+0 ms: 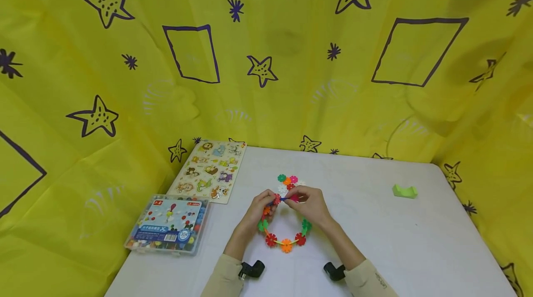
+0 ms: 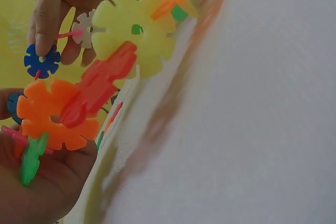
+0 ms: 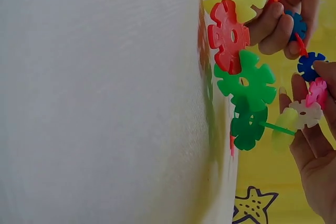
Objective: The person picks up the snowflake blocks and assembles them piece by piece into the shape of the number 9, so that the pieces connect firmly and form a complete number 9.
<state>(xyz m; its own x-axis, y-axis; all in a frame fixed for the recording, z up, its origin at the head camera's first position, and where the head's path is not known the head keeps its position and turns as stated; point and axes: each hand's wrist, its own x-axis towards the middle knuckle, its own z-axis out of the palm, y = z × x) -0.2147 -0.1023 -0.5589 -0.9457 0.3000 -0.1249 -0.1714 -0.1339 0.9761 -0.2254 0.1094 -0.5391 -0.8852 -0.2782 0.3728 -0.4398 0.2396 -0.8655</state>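
1. Snowflake-disc ring sits on the white table at about 6 o'clock from the table's middle, right in front of the person. The near arc lies flat; the far ends are lifted up into the hands.
2. Looks like the closing step to me: the two loose ends of the chain are being brought together at the ring's 12 o'clock.
3. Left hand has its grip pinched on the ring's left end. The left wrist view shows an orange disc resting against the palm.
4. Right hand pinches the other end. In the right wrist view its fingertips are around a blue disc and a whitish one.
5. Next move probably calls for lining up a slot on one disc with the thin stick and pushing it in square, without twisting the ring.
6. Look of it: flat notched plastic flowers in red, orange, green, yellow, blue and pink, linked by thin sticks. A small pile of spare discs lies just beyond the hands.
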